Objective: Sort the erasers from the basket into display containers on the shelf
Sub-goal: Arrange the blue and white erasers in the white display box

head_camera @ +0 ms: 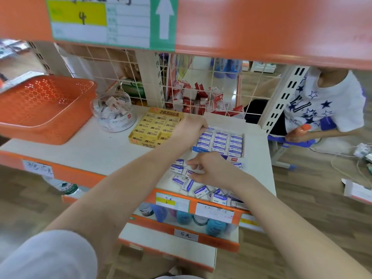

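Note:
An orange basket [40, 109] stands tilted at the shelf's left end. A display box of blue-and-white erasers [221, 140] lies on the white shelf [90, 146], rows packed upright. My left hand [189, 125] rests at the box's far left corner, fingers curled over an eraser there. Loose blue-and-white erasers [193, 184] lie scattered near the shelf's front edge. My right hand [209, 170] hovers over them and pinches one between thumb and fingers. A yellow box of 2B erasers [155, 127] sits left of the blue box.
A clear round tub [113, 111] of small wrapped items stands between basket and yellow box. Wire mesh backs the shelf, with red-and-white boxes [201, 99] behind it. An orange shelf edge hangs overhead. A seated person [318, 109] is at the right. Lower shelves hold bottles [213, 226].

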`<state>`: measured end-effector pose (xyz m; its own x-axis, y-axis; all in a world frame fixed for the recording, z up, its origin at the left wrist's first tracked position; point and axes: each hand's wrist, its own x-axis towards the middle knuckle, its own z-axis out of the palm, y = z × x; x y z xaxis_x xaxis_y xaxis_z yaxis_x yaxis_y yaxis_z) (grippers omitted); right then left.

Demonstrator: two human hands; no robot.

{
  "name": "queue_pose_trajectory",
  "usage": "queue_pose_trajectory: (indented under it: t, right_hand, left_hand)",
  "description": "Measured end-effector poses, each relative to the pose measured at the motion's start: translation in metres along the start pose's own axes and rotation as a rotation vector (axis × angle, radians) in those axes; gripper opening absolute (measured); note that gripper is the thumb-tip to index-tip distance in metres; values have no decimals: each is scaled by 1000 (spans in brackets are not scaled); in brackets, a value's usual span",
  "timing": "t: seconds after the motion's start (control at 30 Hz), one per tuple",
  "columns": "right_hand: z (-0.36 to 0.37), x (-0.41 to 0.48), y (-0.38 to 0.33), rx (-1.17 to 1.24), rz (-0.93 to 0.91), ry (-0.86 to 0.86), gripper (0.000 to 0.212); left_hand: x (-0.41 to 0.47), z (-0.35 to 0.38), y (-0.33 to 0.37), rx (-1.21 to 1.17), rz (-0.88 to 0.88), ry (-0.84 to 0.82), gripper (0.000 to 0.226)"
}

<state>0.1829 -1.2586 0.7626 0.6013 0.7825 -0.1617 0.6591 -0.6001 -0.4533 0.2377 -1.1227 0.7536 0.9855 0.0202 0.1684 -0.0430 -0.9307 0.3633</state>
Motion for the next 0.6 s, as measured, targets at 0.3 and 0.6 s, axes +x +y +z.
queue_pose_trajectory:
  t: [0.3, 0.6]
  right_hand:
    - [7, 3, -4, -102, -54, -2, 45]
    - [0, -8, 16, -21, -87, 138, 47]
  left_hand:
    - [2, -2, 4, 67, -45, -25, 19]
    - [-6, 9, 4, 33, -84, 38, 19]
